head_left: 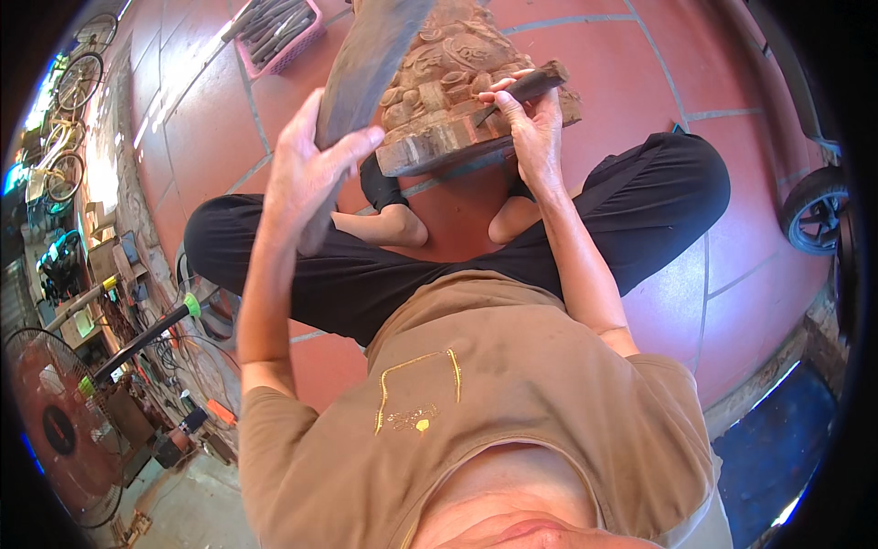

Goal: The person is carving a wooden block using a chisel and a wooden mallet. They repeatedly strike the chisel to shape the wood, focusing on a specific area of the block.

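A carved block of brown wood [448,78] with raised relief stands on the floor in front of my crossed legs. My right hand [535,128] grips a chisel [535,84] by its dark handle, and the narrow blade slants down to the left against the block's lower edge. To the left, my left hand [315,156] is closed round a long wooden mallet [370,69], smeared by motion. Its thick end reaches up past the top of the picture and covers the left part of the carving, while the thinner end hangs below my hand.
A pink basket [282,46] full of chisels sits beyond on the red tiled floor [631,69]. At the left are a fan [64,425], cables, clutter and bicycles [78,82]. A black wheel [817,212] stands at the right.
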### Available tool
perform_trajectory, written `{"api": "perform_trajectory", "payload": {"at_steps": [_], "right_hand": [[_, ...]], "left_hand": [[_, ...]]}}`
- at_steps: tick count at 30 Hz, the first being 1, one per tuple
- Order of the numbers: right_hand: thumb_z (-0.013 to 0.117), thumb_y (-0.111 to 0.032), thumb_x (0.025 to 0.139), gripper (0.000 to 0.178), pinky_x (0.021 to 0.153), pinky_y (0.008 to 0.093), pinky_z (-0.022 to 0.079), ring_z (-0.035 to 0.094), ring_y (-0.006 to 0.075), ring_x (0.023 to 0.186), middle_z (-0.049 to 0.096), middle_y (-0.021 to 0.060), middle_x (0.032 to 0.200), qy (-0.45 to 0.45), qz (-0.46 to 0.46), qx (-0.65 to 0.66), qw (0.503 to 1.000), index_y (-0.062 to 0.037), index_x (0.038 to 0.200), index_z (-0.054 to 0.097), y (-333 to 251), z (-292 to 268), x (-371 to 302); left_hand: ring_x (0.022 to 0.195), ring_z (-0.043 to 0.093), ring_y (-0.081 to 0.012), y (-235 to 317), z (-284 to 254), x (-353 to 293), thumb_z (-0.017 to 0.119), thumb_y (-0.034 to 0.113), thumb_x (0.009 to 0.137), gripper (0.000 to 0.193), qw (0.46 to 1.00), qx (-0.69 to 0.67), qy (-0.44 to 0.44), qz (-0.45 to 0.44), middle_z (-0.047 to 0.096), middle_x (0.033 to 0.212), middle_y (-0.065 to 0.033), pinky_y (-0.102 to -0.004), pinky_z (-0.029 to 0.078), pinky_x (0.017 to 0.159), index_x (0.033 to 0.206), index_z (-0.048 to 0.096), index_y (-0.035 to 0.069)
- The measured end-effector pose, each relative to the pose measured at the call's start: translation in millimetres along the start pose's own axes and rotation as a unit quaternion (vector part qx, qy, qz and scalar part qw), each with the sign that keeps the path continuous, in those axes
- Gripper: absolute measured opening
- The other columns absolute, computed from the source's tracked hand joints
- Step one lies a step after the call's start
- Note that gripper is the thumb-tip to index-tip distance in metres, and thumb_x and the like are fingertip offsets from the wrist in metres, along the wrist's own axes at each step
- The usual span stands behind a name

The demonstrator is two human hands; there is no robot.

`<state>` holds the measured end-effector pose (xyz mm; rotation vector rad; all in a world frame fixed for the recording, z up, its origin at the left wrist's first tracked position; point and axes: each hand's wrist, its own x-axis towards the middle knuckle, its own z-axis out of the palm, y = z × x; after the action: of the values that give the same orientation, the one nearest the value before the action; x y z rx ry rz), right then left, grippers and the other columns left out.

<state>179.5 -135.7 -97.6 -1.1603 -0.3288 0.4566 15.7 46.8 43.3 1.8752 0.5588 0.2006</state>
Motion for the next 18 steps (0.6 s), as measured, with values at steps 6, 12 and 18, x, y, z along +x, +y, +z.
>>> {"api": "perform_trajectory", "payload": {"at_steps": [6,12,18], "right_hand": [[0.061,0.001,0.098,0.028,0.091,0.0336,0.054,0.070,0.0222,0.097,0.064,0.0083,0.104,-0.004,-0.007,-0.006,1.000,-0.0036,0.121,0.046,3.1,1.8,-0.6],[0.061,0.003,0.097,0.028,0.091,0.0331,0.054,0.068,0.0213,0.098,0.063,0.0092,0.104,-0.017,-0.032,-0.061,0.997,-0.0021,0.121,0.048,-1.4,6.4,-2.1],[0.062,0.004,0.096,0.028,0.091,0.0316,0.053,0.067,0.0184,0.097,0.063,0.0078,0.104,-0.029,-0.050,-0.134,0.989,-0.0019,0.120,0.049,2.4,9.7,-2.9]], "left_hand": [[0.084,0.069,-0.0243,43.5,-8.8,44.9,0.079,0.025,0.085,0.053,0.932,0.290,-0.061,0.210,0.072,0.099,-0.0144,-0.0348,0.053,0.080,0.127,0.057,0.002],[0.101,0.070,-0.0359,98.8,11.9,64.5,0.073,0.017,0.087,0.062,0.910,0.278,-0.172,0.254,0.068,0.115,-0.0230,-0.0413,0.054,0.087,0.141,0.045,0.004],[0.104,0.069,-0.0384,92.2,13.3,70.3,0.072,0.020,0.087,0.070,0.900,0.309,-0.212,0.222,0.067,0.117,-0.0233,-0.0423,0.054,0.089,0.148,0.041,0.006]]}}
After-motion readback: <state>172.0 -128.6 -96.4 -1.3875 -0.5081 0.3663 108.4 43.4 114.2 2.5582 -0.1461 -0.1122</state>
